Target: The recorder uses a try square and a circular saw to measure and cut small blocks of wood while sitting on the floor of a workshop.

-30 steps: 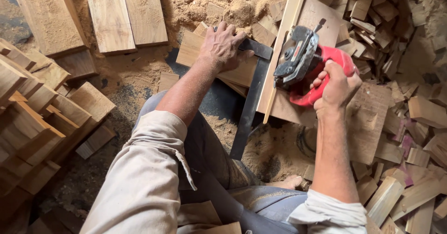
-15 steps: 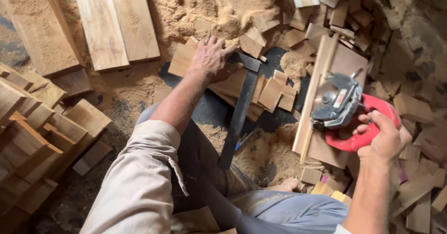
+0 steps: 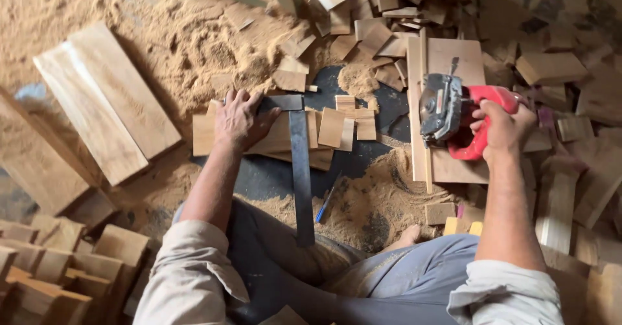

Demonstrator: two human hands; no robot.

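Observation:
My left hand (image 3: pixel 241 119) lies flat on a wooden plank (image 3: pixel 210 138) on a dark mat, its fingers over the short arm of a dark metal try square (image 3: pixel 300 169). The square's long blade runs toward me. Short cut wood pieces (image 3: pixel 343 125) lie just right of the square. My right hand (image 3: pixel 503 124) grips the red handle of a circular saw (image 3: pixel 453 111), which rests on a flat board (image 3: pixel 450 166) to the right. A blue pen (image 3: pixel 325 204) lies on the sawdust near the square.
Sawdust (image 3: pixel 194 46) covers the floor. Long planks (image 3: pixel 107 101) lie at the left, stacked wood blocks (image 3: pixel 58 260) at the lower left, and a heap of offcuts (image 3: pixel 564 66) at the top and right. My legs are folded below.
My right hand has carried the saw rightward off the plank and set it on the board at the right. The left hand stays on the plank and square.

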